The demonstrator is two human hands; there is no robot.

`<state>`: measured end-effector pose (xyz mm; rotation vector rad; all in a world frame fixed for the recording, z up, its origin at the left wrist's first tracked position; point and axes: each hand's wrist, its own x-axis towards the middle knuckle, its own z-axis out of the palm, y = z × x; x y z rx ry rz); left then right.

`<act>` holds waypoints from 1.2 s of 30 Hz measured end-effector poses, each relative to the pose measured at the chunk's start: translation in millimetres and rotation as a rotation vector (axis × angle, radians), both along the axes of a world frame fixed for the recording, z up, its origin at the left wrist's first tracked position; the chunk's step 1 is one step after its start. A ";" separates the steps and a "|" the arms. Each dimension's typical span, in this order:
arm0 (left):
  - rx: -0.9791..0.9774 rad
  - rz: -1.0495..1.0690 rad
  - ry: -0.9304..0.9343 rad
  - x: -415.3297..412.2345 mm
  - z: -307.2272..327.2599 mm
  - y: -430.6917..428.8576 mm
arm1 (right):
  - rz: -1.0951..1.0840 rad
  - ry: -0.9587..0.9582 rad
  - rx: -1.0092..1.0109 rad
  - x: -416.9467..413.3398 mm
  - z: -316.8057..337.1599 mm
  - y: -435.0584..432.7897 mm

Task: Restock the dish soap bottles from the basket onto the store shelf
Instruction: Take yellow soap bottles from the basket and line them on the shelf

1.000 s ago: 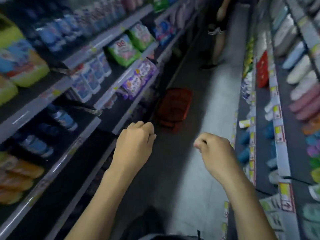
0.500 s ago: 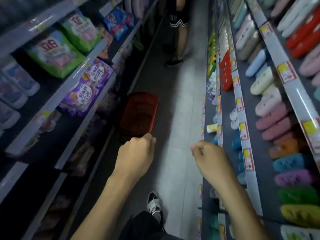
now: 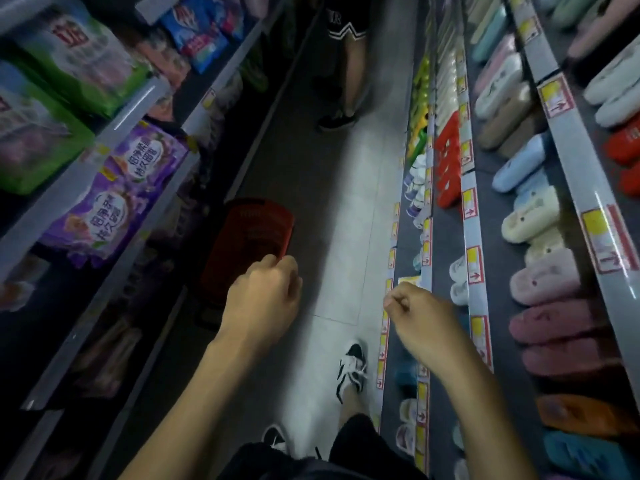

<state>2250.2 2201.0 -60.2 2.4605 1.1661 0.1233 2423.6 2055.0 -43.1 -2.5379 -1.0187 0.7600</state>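
Note:
A red shopping basket stands on the aisle floor against the base of the left shelf unit; its contents are too dark to make out. My left hand hangs in front of it with fingers curled into a loose fist, holding nothing. My right hand is out to the right at about the same height, also curled, with nothing in it. No dish soap bottle can be made out in either hand.
Left shelves carry green and purple detergent bags. Right shelves hold rows of slippers and small bottles. Another person stands further down the narrow aisle. My feet in black-and-white shoes are on the floor below.
The view has swung right and moved forward along the aisle; the basket is now closer, just beyond my left hand. Both hands stay curled and empty.

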 end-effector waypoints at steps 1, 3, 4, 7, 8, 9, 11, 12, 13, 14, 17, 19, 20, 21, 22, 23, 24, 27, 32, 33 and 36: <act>-0.014 -0.001 0.042 13.9 -2.6 8.7 | 0.018 0.024 -0.012 18.7 -4.9 13.0; -0.018 0.008 0.115 41.9 -4.2 26.2 | 0.055 0.065 -0.021 54.7 -12.1 41.4; -0.013 0.028 0.145 55.1 -2.6 35.3 | 0.093 0.082 -0.023 71.8 -13.8 57.5; 0.034 0.117 0.189 90.4 8.5 61.9 | 0.189 0.131 0.015 115.3 -8.0 107.4; 0.049 0.152 0.186 101.5 14.5 70.3 | 0.220 0.134 0.022 127.3 -3.9 124.0; 0.058 0.185 0.182 109.8 19.5 77.4 | 0.250 0.129 0.036 137.2 -2.1 139.6; 0.053 0.248 0.182 120.9 26.6 93.0 | 0.320 0.116 0.057 150.5 3.0 172.5; 0.040 0.271 0.181 123.6 28.8 98.8 | 0.351 0.113 0.055 154.5 5.5 185.4; 0.027 0.305 0.188 126.3 31.0 106.6 | 0.389 0.122 0.055 159.0 7.5 200.8; 0.016 0.340 0.194 127.5 31.2 112.9 | 0.418 0.137 0.052 161.8 8.5 213.3; -0.013 0.437 0.217 126.2 25.2 133.6 | 0.498 0.187 0.042 168.5 3.1 246.9; -0.038 0.490 0.236 124.3 18.4 149.8 | 0.559 0.191 -0.011 172.6 -5.5 270.2; -0.044 0.509 0.243 123.3 15.0 158.0 | 0.579 0.194 -0.032 174.5 -9.6 280.7; -0.051 0.531 0.240 122.3 10.3 168.9 | 0.602 0.196 -0.049 176.5 -13.3 294.7; -0.064 0.556 0.233 121.0 5.5 179.1 | 0.624 0.194 -0.067 177.1 -15.5 307.3; -0.075 0.583 0.217 121.1 0.5 192.0 | 0.649 0.188 -0.084 178.3 -16.3 322.8; -0.086 0.609 0.199 122.2 -3.4 205.0 | 0.674 0.182 -0.103 179.3 -15.0 337.2; -0.107 0.671 0.135 126.8 -15.5 246.0 | 0.738 0.153 -0.157 182.7 -9.4 378.9; -0.152 0.797 0.034 120.4 -37.3 298.4 | 0.876 0.040 -0.223 179.3 -10.6 456.6; -0.165 0.838 0.033 112.3 -42.3 302.2 | 0.921 0.026 -0.231 172.0 -14.1 472.3; -0.219 0.963 0.057 90.8 -60.3 303.1 | 1.070 0.023 -0.282 148.2 -25.6 509.1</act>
